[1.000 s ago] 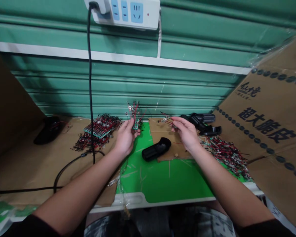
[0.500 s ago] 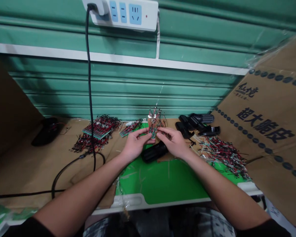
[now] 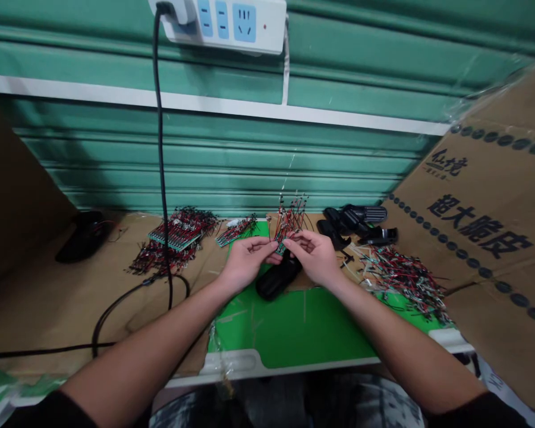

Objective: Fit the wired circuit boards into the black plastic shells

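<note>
My left hand (image 3: 246,263) and my right hand (image 3: 312,254) meet above the green mat (image 3: 294,327), fingers pinched on a small strip of circuit boards with red and black wires (image 3: 288,221) sticking upward. Right below the hands lies a black plastic casing (image 3: 277,278). A second small strip of wired boards (image 3: 237,230) rests on the cardboard just left of my left hand.
A larger stack of wired boards (image 3: 177,235) lies to the left by a black power cable (image 3: 160,148) from a white power strip (image 3: 223,21). Loose wired parts (image 3: 401,273) and black casings (image 3: 356,223) lie at right, beside a cardboard box (image 3: 494,226). Another black object (image 3: 82,235) sits far left.
My hands came together over the black casing, both now gripping one wired strip. A small strip now lies on the cardboard left of my left hand.
</note>
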Demonstrator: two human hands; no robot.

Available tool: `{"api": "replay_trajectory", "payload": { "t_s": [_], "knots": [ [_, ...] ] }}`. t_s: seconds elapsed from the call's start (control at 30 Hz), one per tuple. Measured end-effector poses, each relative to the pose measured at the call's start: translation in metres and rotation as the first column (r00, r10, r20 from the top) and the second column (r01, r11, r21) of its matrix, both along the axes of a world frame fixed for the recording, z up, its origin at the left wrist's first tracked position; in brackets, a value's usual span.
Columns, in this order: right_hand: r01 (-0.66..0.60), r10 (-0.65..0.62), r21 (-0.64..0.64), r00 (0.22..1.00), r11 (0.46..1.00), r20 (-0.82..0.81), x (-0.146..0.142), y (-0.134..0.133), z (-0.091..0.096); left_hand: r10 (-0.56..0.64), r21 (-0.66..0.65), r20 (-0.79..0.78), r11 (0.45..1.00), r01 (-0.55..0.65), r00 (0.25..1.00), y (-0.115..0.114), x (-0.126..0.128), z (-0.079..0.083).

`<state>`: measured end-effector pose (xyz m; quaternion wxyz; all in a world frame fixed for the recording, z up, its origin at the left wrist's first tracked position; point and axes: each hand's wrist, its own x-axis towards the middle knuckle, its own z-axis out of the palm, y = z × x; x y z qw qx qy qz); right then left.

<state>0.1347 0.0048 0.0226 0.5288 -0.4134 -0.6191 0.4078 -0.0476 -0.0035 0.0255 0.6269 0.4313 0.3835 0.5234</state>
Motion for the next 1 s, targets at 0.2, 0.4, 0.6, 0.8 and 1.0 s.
{"api": "replay_trajectory", "payload": {
  "t_s": [0.2, 0.4, 0.6, 0.8, 1.0],
  "knots": [
    [0.006, -0.01, 0.097, 0.999, 0.995, 0.038, -0.002, -0.003, -0.006, -0.011, 0.017, -0.074, 1.0, 0.012, 0.997, -0.002, -0.001, 0.002],
    [0.058, -0.125, 0.274, 0.964, 0.96, 0.234, 0.006, -0.001, -0.006, -0.009, -0.034, -0.052, 0.999, 0.008, 0.999, -0.002, -0.003, 0.005],
    [-0.024, -0.031, 0.224, 0.97, 0.974, 0.24, 0.008, -0.002, 0.001, 0.007, -0.014, -0.025, 1.0, -0.008, 1.0, 0.0, -0.005, 0.006],
    [-0.107, 0.089, 0.15, 0.989, 0.983, 0.117, 0.003, -0.004, -0.003, -0.011, 0.033, -0.061, 0.999, 0.013, 0.998, -0.001, -0.005, 0.004],
    [-0.094, 0.079, 0.167, 0.992, 0.981, 0.095, 0.004, -0.002, -0.001, -0.017, 0.042, -0.046, 0.999, 0.019, 0.999, 0.001, -0.008, 0.002]
  ]
}}
